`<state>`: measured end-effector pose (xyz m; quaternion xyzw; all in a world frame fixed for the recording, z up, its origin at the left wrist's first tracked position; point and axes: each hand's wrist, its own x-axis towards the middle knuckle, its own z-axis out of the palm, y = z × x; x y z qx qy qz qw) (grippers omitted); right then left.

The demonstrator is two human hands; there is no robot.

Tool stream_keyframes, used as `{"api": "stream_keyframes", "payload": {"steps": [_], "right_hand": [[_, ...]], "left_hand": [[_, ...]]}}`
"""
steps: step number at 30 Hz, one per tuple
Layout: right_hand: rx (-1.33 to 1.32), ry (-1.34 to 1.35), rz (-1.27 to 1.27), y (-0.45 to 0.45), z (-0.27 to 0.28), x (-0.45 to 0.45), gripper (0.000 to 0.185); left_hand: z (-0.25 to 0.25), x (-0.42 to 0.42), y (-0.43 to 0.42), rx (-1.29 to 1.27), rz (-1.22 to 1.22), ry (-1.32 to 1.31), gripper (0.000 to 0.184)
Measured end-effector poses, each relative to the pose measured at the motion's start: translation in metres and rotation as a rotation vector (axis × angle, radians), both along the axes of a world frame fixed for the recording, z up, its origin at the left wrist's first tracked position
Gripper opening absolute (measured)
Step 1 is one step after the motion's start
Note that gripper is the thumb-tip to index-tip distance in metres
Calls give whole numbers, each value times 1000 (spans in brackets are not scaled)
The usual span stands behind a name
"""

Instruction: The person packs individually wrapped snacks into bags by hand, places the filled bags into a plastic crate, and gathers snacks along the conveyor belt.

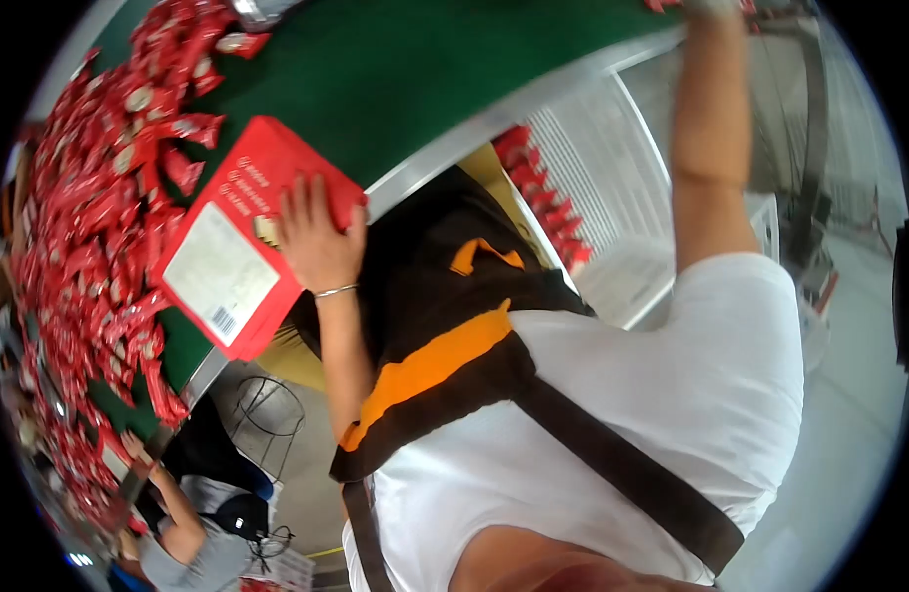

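Note:
My left hand (321,232) lies on a red printed package (213,237), fingers fairly flat and slightly apart, with the thumb near its edge. This package, apparently one of a stack, has a white label with a barcode and rests at the edge of the green table (405,69). A large heap of small red wrapped packets (99,227) lies beside it. My right arm stretches to the top edge, where my right hand (713,6) is blurred and mostly cut off, near some small red items. Its fingers cannot be made out.
A white crate (612,148) below the table's metal edge holds a row of red packets (543,197). At the lower left, a co-worker in a grey top (203,553) reaches to the heap. A wire-frame stand (267,409) is on the floor.

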<state>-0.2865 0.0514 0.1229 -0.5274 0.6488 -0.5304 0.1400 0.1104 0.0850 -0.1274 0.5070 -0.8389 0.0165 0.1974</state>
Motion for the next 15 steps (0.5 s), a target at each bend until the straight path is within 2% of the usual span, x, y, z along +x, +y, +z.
{"api": "stream_keyframes", "payload": {"steps": [1, 2, 3, 4, 5, 6, 7, 8, 9, 10, 11, 13, 14, 15], "right_hand": [[-141, 82, -115, 53, -8, -1, 29], [382, 417, -355, 147, -15, -128, 27], [157, 23, -324, 191, -13, -60, 28], [228, 15, -390, 237, -16, -51, 35], [334, -110, -573, 274, -25, -35, 31], [521, -92, -639, 317, -41, -47, 31], [558, 48, -588, 356, -68, -50, 30], [797, 153, -668, 379, -87, -44, 32], [772, -142, -755, 407, -128, -46, 34], [976, -5, -735, 445, -176, -64, 37], [1008, 153, -744, 461, -208, -55, 38], [1076, 9, -767, 517, -318, -64, 35], [1232, 94, -704, 531, -352, -57, 35], [1524, 395, -344, 546, -394, -57, 39]], "left_hand": [[-1, -1, 0, -9, 1, -13, 59], [-3, -1, -1, -24, 3, -30, 58], [-6, 1, -2, -43, -10, -43, 58], [-9, 2, -3, -68, -22, -57, 57], [-10, 3, -4, -85, -45, -62, 56], [-8, 2, -4, -89, -61, -69, 54], [-7, 1, -4, -94, -73, -83, 53], [-6, 2, -3, -104, -78, -94, 52], [-7, 2, -3, -98, -84, -101, 52], [-8, 3, -4, -101, -87, -106, 51], [-8, 4, -6, -113, -96, -127, 51], [-11, 7, -10, -104, -118, -133, 51], [-10, 8, -10, -85, -132, -134, 51], [-8, 11, -11, -88, -128, -143, 51]]}}
